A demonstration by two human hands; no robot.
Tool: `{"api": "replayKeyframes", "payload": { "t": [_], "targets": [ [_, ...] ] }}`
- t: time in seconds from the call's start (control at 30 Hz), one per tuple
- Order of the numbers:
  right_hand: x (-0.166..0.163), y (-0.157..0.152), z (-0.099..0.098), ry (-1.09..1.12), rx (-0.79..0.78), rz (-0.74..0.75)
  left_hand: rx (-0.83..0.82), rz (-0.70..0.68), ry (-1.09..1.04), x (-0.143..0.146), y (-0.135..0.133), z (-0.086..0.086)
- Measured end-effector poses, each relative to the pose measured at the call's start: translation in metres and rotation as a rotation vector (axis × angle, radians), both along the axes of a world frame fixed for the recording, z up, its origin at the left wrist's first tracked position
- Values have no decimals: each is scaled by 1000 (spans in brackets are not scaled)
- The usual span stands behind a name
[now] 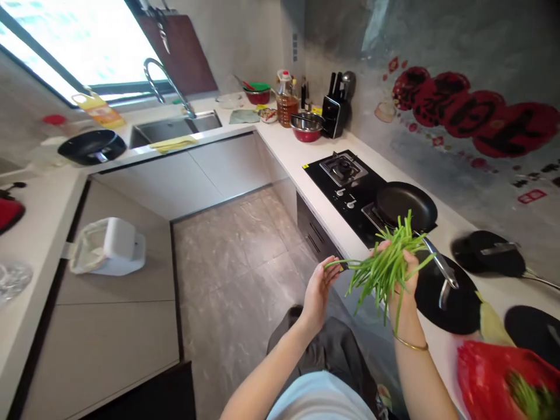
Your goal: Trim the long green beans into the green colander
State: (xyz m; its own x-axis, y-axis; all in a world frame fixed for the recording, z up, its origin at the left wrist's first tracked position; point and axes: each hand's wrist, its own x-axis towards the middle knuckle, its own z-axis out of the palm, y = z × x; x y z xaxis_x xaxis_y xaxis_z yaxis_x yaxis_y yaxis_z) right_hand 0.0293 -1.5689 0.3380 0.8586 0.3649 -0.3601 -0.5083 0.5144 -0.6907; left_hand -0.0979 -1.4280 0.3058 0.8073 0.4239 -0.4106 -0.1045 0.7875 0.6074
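My right hand [410,279] grips a loose bunch of long, thin green vegetable stalks [380,269] in front of the stove's edge. The stalks stick out in many directions and cover part of the fingers. To its left, my left hand [318,294] has its fingers closed on the end of one stalk that reaches out sideways from the bunch. A red plastic bag [485,379] at the lower right has more green vegetables [527,396] showing in its opening.
A frying pan [406,205] rests on the gas stove [326,175], its handle pointing towards me. Several black lids, among them a round lid [464,303], lie on the right counter. A white bin [118,248] hangs on the left cabinet. The sink [166,127] is under the window.
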Motion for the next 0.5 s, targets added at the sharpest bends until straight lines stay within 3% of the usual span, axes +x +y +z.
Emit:
{"api": "replayKeyframes", "payload": {
  "t": [0.13,0.33,0.5],
  "targets": [
    [24,89,-24,88,113,139,-43,96,11,-8,40,-6],
    [40,161,-43,186,156,276,-83,189,-15,4,95,-13],
    [86,231,-60,223,206,347,-59,327,16,38,162,-27]
  ]
}}
